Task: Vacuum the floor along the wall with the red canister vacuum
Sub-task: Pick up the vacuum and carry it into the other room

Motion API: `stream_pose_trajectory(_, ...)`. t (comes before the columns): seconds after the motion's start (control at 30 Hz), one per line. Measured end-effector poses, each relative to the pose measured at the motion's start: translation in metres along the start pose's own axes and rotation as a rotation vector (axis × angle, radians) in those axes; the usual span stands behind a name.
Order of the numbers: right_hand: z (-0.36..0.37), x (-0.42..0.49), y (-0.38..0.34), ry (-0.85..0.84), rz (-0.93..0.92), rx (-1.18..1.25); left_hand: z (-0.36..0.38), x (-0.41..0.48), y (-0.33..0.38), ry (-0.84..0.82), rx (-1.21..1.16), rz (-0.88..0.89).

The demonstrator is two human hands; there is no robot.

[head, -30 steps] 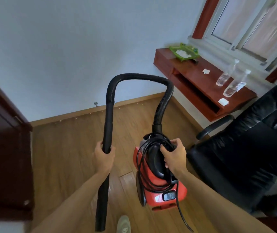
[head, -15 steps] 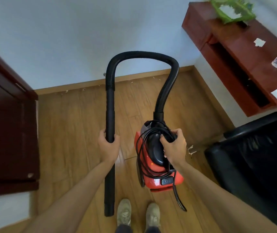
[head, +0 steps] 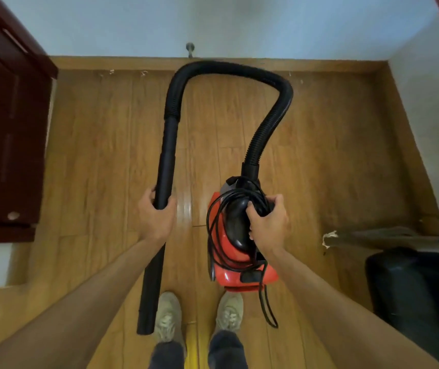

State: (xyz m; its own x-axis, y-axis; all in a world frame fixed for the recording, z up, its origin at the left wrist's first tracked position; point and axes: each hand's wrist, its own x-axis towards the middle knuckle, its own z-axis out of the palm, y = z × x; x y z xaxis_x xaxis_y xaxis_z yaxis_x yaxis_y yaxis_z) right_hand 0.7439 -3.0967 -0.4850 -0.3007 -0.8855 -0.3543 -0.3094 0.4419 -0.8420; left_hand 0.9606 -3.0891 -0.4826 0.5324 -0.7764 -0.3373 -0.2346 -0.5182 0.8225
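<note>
Floor: wood planks (head: 319, 145) ran up to a pale wall (head: 239, 22), with little white bits along the baseboard.
Left hand (head: 157, 219): fingers were wrapped around the black wand (head: 164, 182), nozzle end down by the left shoe (head: 169, 315).
Right hand (head: 269, 222): gripped the black handle on the red canister vacuum (head: 239, 275), cord (head: 213, 230) looped over it.
Hose (head: 239, 73): arched from wand to canister, near the wall.
Sides: dark cabinet (head: 8, 129) was on the left, black chair (head: 412, 294) on the right.

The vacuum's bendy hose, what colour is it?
Black. The hose shows best in the head view, looping up from the red canister vacuum.
</note>
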Motion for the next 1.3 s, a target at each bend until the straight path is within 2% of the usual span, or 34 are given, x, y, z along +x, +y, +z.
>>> stream_pose_trajectory(0.17,0.022,0.046,0.065,-0.052,0.023,-0.014,0.045,0.041,-0.067,-0.03,0.055,-0.088)
stream_pose_trajectory(0.33,0.048,0.086,0.119,-0.052,0.061,-0.007,0.081,0.062,-0.126,0.026,0.079,-0.107)
stream_pose_trajectory(0.5,0.075,0.118,0.169,-0.031,0.056,-0.008,0.111,0.079,-0.193,0.024,0.059,-0.219)
stream_pose_trajectory(0.7,0.099,0.143,0.216,-0.048,0.056,0.021,0.139,0.092,-0.252,0.041,0.103,-0.261)
stream_pose_trajectory(0.97,0.116,0.15,0.248,-0.061,0.06,0.006,0.154,0.103,-0.304,0.029,0.266,-0.214)
stream_pose_trajectory(1.3,0.122,0.153,0.251,-0.041,0.004,-0.081,0.177,0.122,-0.34,-0.004,0.273,-0.17)
